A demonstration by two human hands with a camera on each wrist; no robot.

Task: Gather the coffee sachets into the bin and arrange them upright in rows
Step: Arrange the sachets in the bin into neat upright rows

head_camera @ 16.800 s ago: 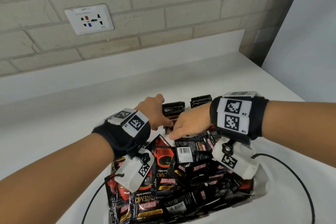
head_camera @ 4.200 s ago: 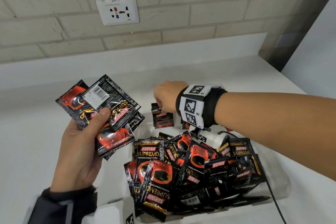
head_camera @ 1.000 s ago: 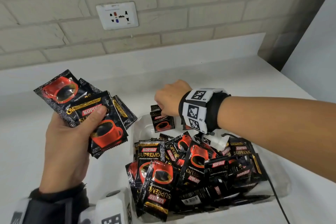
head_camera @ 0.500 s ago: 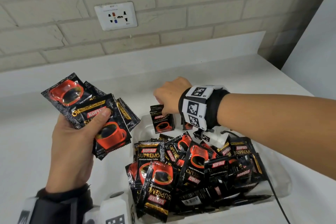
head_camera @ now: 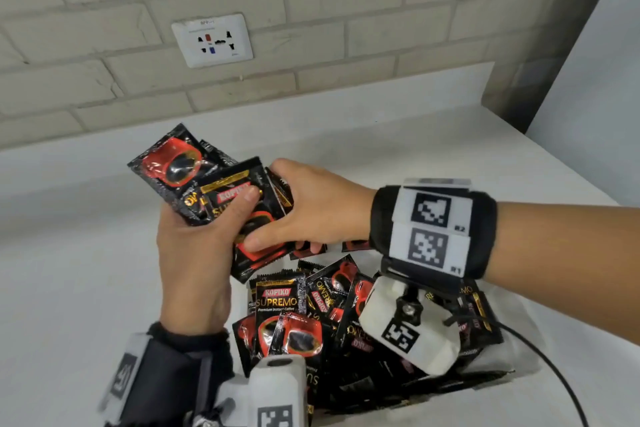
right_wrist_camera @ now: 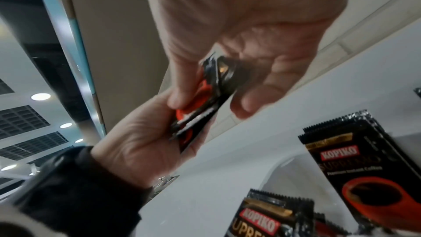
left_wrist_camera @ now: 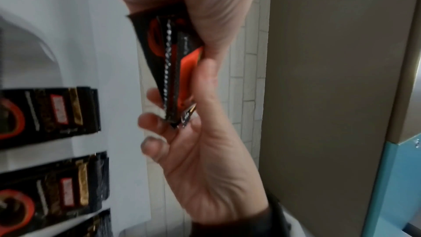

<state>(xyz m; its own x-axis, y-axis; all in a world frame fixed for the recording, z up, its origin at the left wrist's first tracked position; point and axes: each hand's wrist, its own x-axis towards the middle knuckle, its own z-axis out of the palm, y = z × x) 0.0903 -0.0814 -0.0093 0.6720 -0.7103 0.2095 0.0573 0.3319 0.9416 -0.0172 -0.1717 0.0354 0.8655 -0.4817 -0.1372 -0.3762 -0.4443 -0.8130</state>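
Black-and-red sachets pass from hand to hand above the bin.

Centre-left in the head view, the left hand (head_camera: 194, 253) grips a fanned bunch of sachets (head_camera: 207, 191), thumb clamped across the front one. The right hand (head_camera: 311, 208) reaches in from the right, its fingers (right_wrist_camera: 180, 95) curled round that front packet's right and lower edges; its long axis tilts up and left. Below, the white bin (head_camera: 512, 360) on the worktop (head_camera: 69, 270) holds a loose heap (head_camera: 311, 315); some stand upright at its far end (right_wrist_camera: 355, 165).
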